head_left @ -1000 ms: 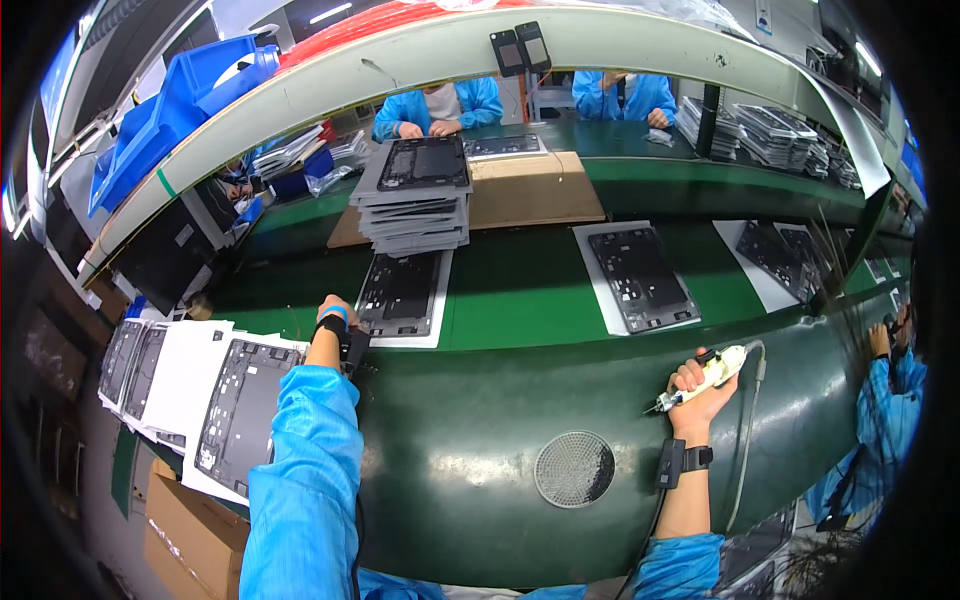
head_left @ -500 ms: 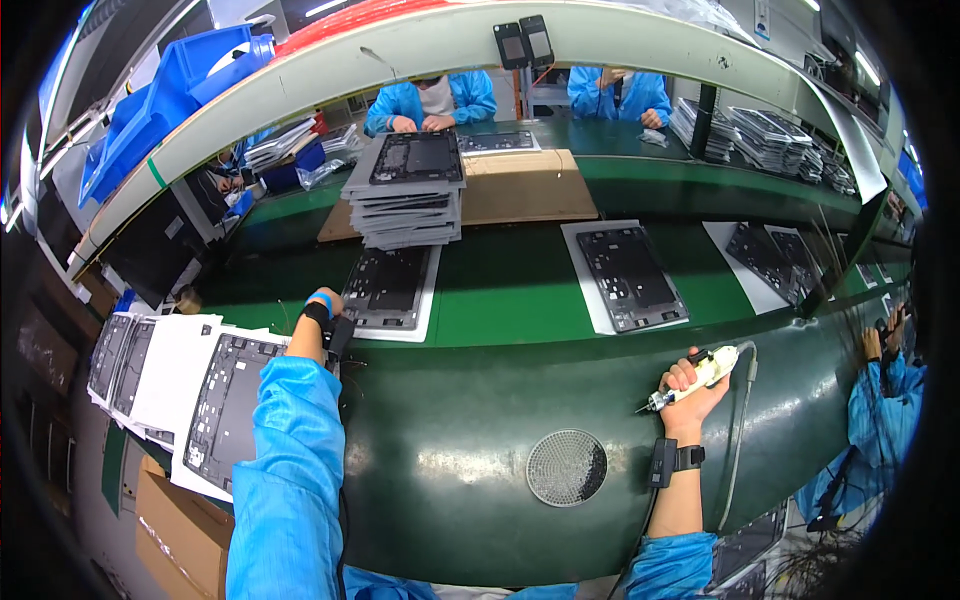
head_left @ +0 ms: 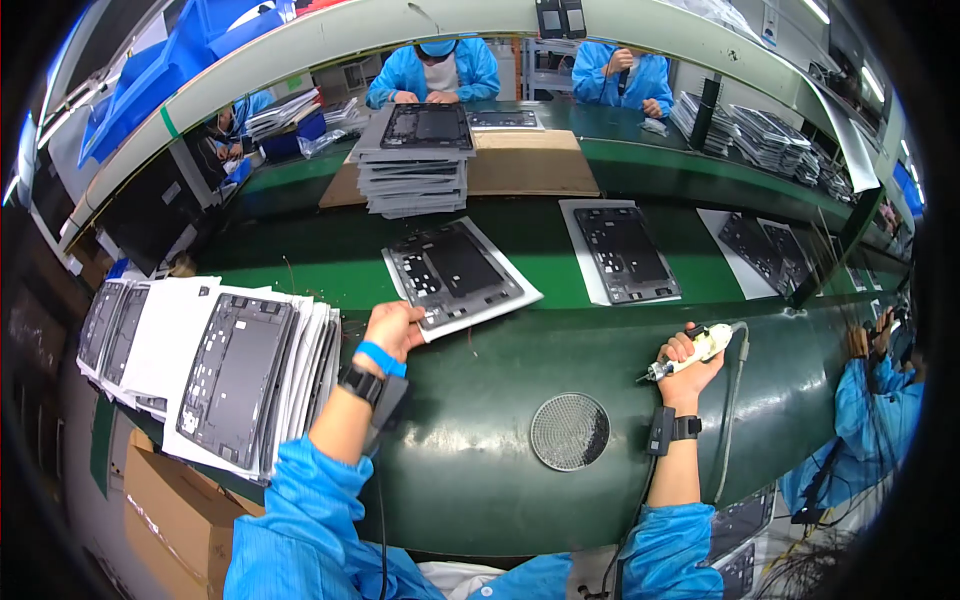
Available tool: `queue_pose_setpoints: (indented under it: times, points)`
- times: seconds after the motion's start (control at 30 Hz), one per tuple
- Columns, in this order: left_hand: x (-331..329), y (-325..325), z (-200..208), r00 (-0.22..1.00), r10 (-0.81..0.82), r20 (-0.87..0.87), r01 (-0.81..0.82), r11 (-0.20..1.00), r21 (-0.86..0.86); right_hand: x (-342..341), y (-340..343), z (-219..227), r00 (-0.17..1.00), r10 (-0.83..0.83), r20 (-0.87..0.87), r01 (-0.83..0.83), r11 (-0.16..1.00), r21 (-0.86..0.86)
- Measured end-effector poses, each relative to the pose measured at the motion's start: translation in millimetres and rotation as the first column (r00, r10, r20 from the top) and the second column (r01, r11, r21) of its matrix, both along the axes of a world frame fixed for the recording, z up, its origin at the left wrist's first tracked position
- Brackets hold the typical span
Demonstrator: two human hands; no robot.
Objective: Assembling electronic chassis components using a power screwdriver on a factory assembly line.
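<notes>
My left hand [head_left: 393, 332] pinches the near left corner of a dark tablet housing [head_left: 465, 268], which lies turned at an angle on a white sheet [head_left: 520, 298]. A blue band is around that wrist. My right hand [head_left: 688, 366] is wrapped round a pale electric screwdriver [head_left: 713, 341] with its bit pointing left and its cable [head_left: 738, 400] trailing toward me. Between my forearms, a round ridged dish [head_left: 557, 432] rests on the green bench, with small dark screws gathered on its right side.
At left are piled housings with white sheets [head_left: 230, 380]. A tall stack [head_left: 415, 185] stands behind the held housing; another housing [head_left: 625, 255] lies to its right. A shelf beam [head_left: 350, 62] crosses above. Co-workers in blue sit opposite and at right. A cardboard box [head_left: 180, 520] is lower left.
My left hand has come right and nearer with the housing and its sheet, which have swung to an angle off the far strip. My right hand keeps its hold on the screwdriver.
</notes>
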State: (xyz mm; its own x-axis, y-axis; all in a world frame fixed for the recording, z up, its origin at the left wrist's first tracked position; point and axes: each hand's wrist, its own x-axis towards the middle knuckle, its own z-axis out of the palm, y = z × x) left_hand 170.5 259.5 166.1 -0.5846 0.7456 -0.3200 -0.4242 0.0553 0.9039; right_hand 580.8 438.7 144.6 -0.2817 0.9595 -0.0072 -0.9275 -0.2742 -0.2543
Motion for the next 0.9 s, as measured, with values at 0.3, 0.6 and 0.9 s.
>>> queue_pose_setpoints:
  times: [0.3, 0.6, 0.9]
  points:
    - [79, -160, 3, 0.962, -0.256, 0.092, 0.259, 0.966, -0.017, -1, -4, 0, 0.999, 0.018, -0.027, -0.017, 0.999, 0.049]
    - [104, -322, -32, 0.760, -0.512, 0.402, 0.601, 0.788, -0.133, 7, -6, -5, 1.000, 0.020, -0.010, -0.020, 0.999, 0.030]
    - [108, -334, -32, 0.595, -0.649, 0.473, 0.789, 0.584, -0.191, 4, 3, -13, 0.995, 0.088, -0.041, -0.085, 0.994, 0.073]
